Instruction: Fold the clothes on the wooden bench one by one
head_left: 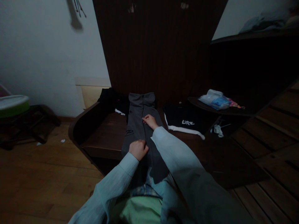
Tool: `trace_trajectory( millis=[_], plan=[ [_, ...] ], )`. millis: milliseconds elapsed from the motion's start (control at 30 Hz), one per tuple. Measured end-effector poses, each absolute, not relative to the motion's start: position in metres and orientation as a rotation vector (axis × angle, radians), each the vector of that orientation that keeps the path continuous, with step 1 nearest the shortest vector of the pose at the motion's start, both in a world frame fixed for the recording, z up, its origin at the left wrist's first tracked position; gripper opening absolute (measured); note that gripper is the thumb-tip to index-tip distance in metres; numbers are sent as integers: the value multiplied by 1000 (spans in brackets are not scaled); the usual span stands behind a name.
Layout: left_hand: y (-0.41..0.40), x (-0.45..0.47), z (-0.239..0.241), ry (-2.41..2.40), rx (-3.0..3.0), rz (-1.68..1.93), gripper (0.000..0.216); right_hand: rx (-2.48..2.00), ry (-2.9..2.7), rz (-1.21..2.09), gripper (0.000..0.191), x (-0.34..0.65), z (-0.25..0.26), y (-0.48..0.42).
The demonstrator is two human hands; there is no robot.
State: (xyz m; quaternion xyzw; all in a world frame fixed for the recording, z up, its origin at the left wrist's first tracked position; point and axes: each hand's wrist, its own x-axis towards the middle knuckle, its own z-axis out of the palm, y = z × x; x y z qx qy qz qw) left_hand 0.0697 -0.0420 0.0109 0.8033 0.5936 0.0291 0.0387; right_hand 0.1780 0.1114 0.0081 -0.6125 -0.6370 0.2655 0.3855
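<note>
A dark grey garment [135, 124] lies lengthwise over the dark wooden bench, with a line down its middle and black print on its left side. Its near end hangs over the bench's front edge towards my lap. Whether it is a zipped top or trousers, I cannot tell. My right hand [150, 121] pinches the cloth at the middle line, about halfway up. Nearer to me, my left hand [139, 149] is closed in a loose fist on the lower part, its fingertips hidden in the cloth.
Right of the garment lies a folded black garment [184, 119] with white lettering and a white edge. A plastic packet [215, 99] rests on a small shelf. Black cloth [108, 96] is heaped at the back left. The bench's curved armrest [76, 124] borders the left.
</note>
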Motion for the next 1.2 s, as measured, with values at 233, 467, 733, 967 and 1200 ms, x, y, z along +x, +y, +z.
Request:
trace_trajectory(
  millis=[233, 467, 733, 967, 1200],
  plan=[
    [-41, 69, 8, 1809, 2466, 126, 27, -1371, -1760, 607, 20, 177, -14, 116],
    [-45, 70, 18, 1800, 2441, 102, 27, -1352, -1748, 637, 10, 178, -16, 122],
    [-50, 72, 22, 1827, 2429, 179, 28, -1344, -1658, 599, 11, 178, -16, 122],
    [-50, 71, 4, 1747, 2383, 357, 22, -1651, -1665, 321, 15, 179, -13, 119],
    [-58, 67, 2, 1599, 2433, 513, 25, -1968, -2047, 295, 31, 180, 14, 110]
  ],
)
